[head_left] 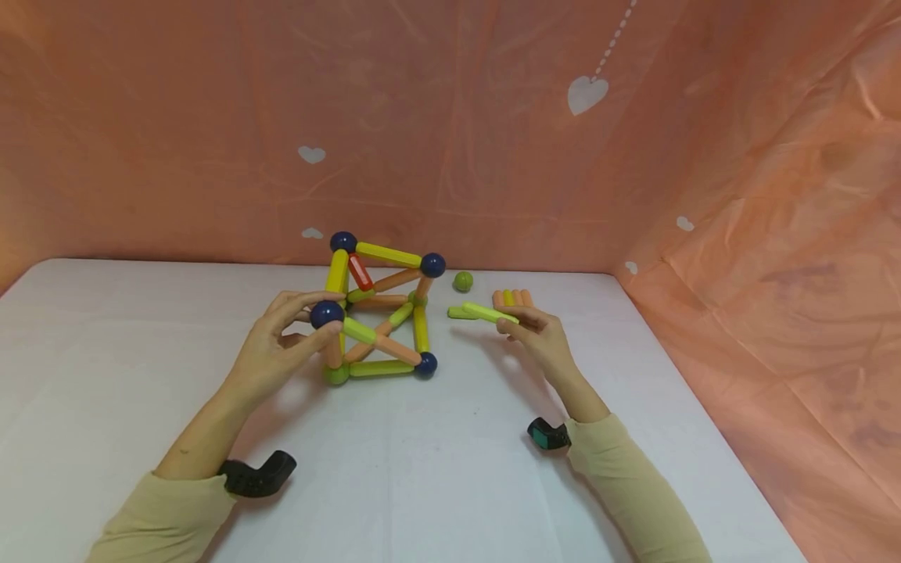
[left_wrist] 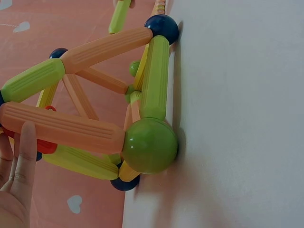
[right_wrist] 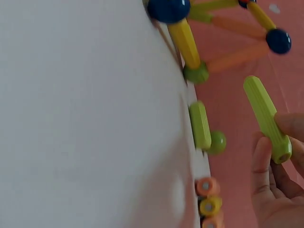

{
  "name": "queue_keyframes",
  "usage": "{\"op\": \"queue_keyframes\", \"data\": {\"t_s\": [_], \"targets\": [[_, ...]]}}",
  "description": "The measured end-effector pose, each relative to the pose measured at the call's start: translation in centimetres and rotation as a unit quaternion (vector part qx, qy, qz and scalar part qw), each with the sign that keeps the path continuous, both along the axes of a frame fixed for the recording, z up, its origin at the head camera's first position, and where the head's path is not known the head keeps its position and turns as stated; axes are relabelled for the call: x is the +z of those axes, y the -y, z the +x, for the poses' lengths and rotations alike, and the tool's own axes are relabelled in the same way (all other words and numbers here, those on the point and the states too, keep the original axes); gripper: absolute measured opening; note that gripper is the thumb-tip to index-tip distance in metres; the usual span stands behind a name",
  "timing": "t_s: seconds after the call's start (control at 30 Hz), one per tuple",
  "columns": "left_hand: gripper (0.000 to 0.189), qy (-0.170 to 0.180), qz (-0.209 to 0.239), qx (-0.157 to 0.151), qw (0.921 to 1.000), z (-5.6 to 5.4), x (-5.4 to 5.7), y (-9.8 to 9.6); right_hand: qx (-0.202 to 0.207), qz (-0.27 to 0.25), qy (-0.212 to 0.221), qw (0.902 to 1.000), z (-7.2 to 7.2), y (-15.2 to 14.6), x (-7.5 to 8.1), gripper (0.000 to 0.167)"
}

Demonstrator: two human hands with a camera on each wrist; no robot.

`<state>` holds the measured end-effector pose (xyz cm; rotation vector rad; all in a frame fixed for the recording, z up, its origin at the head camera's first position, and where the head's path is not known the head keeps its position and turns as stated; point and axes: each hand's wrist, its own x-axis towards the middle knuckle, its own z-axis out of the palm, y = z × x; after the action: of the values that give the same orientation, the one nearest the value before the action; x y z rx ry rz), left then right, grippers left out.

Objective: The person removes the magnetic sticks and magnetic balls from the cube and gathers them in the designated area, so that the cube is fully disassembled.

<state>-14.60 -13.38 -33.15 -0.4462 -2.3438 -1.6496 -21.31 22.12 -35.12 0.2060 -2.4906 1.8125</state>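
In the head view, the left hand (head_left: 281, 344) pinches a dark blue ball (head_left: 327, 314) at the near left upper corner of a frame (head_left: 383, 367) of rods and balls, which stands on the white worktop (head_left: 450, 469). A short red rod (head_left: 360, 272) slants down from the far left blue ball. To the right, the right hand (head_left: 545, 340) grips one end of a light green rod (head_left: 493, 313), raised off the worktop and apart from the frame. Near it lie a second green rod (head_left: 461, 313), a loose green ball (head_left: 462, 281) and a row of orange and yellow rods (head_left: 512, 299).

In the left wrist view, one finger lies along an orange rod (left_wrist: 64, 126) that ends at a large green ball (left_wrist: 149, 145); the other fingertips are mostly cut off or hidden, so their exact contact is hard to judge.

In the right wrist view, thumb and fingers hold the light green rod near its lower end, its other end free.
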Motion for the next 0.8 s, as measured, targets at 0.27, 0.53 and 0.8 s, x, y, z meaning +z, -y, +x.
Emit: {"op": "queue_keyframes", "data": {"t_s": [0.27,0.53,0.8], "targets": [[0.035,0.002,0.004,0.0,1.0,0.0,-0.1,0.0,-0.083,0.003,0.038,0.9958,-0.9,-2.1,-0.4,0.035],[0.034,0.001,0.004,0.0,1.0,0.1,-0.2,-0.1,-0.155,-0.001,0.059,0.9861,-1.7,-3.9,-0.9,0.037],[0.035,0.003,0.006,0.0,1.0,0.1,-0.3,-0.1,-0.175,-0.007,0.093,0.9801,-2.3,-4.6,-1.0,0.039]]}}
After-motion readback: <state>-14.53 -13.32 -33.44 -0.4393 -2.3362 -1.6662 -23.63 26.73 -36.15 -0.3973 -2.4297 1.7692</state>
